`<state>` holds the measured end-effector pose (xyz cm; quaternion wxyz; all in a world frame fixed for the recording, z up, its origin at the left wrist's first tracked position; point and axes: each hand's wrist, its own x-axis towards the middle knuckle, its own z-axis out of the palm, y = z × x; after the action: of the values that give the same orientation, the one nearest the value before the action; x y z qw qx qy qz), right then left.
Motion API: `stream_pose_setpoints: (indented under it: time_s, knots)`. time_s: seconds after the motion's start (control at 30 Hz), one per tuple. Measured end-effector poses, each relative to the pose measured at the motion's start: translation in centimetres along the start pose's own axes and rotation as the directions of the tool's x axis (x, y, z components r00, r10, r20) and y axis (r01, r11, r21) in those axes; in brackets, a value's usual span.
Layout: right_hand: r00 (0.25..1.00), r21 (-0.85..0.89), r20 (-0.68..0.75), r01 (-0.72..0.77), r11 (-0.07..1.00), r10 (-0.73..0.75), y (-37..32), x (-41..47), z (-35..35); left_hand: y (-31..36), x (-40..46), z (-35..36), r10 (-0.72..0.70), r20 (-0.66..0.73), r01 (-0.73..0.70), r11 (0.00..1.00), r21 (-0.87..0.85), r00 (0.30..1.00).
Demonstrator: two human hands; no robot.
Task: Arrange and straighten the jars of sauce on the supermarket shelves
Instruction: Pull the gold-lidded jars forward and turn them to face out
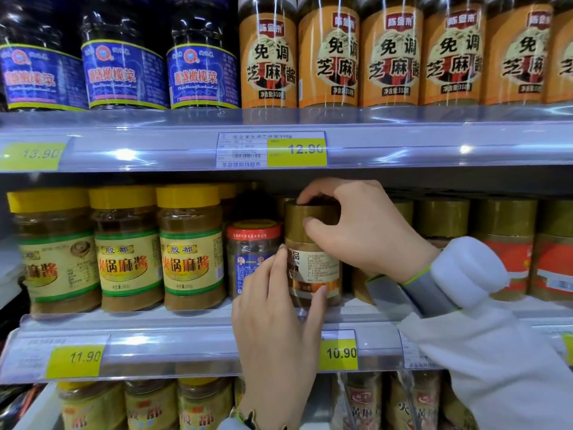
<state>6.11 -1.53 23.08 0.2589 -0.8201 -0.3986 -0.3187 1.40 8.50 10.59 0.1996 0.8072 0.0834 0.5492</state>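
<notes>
A gold-lidded jar [313,265] stands upright at the front of the middle shelf [186,324], its label turned partly sideways. My right hand [362,226] grips the gold lid from above, fingers curled round it. My left hand [279,308] holds the jar's lower body, thumb on the right side and fingers on the left. To its left sits a small red-lidded jar [251,256], set back a little. More gold-lidded jars with red labels [505,243] line up to the right, partly hidden by my right sleeve.
Several yellow-lidded sesame sauce jars [189,246] fill the middle shelf's left. The upper shelf holds dark jars with blue labels [201,57] and tall orange-labelled jars [328,54]. Price tags [296,148] sit on the shelf rails. More jars [148,405] stand on the bottom shelf.
</notes>
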Motion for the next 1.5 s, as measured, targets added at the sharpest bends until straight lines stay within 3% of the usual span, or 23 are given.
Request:
stream_pose_setpoints:
  time_s: [0.2, 0.67, 0.77, 0.9, 1.0, 1.5]
  knots:
    - [0.995, -0.093, -0.086, 0.035, 0.995, -0.043, -0.4, -0.1, 1.3, -0.3, -0.1, -0.1, -0.006, -0.01, 0.005, 0.998, -0.069, 1.0]
    - [0.998, 0.099, 0.016, 0.064, 0.993, -0.066, 0.7, -0.2, -0.6, -0.4, 0.0, -0.1, 0.012, -0.026, -0.014, 0.997, -0.073, 1.0]
    - [0.995, 0.096, -0.057, 0.089, 0.991, -0.084, 0.6, -0.9, -0.2, -0.5, 0.0, -0.3, 0.012, -0.018, -0.013, 0.998, -0.059, 1.0]
    - [0.977, -0.087, -0.196, 0.069, 0.994, -0.085, 0.0, -1.9, 1.3, -0.5, 0.0, -0.2, 0.013, -0.008, -0.014, 0.999, -0.04, 1.0]
    - [0.962, -0.13, -0.256, 0.06, 0.99, -0.092, -0.6, -2.1, 2.0, -0.5, -0.1, -0.1, 0.021, -0.012, -0.022, 0.999, -0.033, 1.0]
    - [0.995, 0.319, -0.055, -0.056, 0.946, 0.078, 0.5, -0.8, 0.4, -1.0, -0.1, -0.6, 0.043, 0.008, -0.042, 0.996, -0.084, 0.999]
